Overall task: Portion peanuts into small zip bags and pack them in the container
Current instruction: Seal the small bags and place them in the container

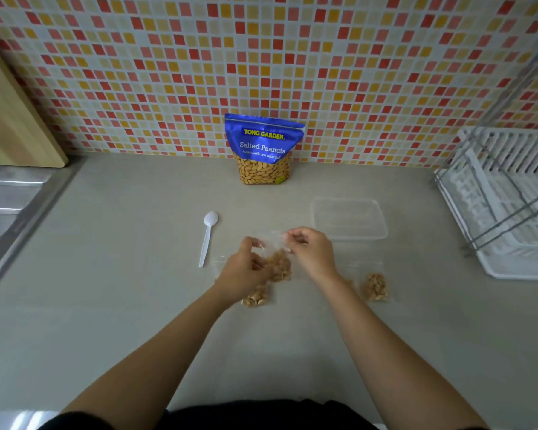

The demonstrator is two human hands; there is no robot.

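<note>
A small clear zip bag [280, 265] holding peanuts hangs just above the counter between my hands. My left hand [246, 268] pinches its left top edge, and my right hand [311, 251] pinches its right top corner. Another filled zip bag [257, 297] lies under my left wrist, and a third filled bag [375, 287] lies to the right of my right arm. The clear plastic container [350, 218] sits behind my right hand with nothing visible inside. The blue Salted Peanuts pouch [263, 148] stands against the tiled wall. A white plastic spoon [208, 237] lies left of my hands.
A white dish rack [507, 200] with a wire frame fills the right side of the counter. A steel sink edge [10, 197] and a wooden board [10, 119] are at the far left. The grey counter [106, 305] stretches toward me.
</note>
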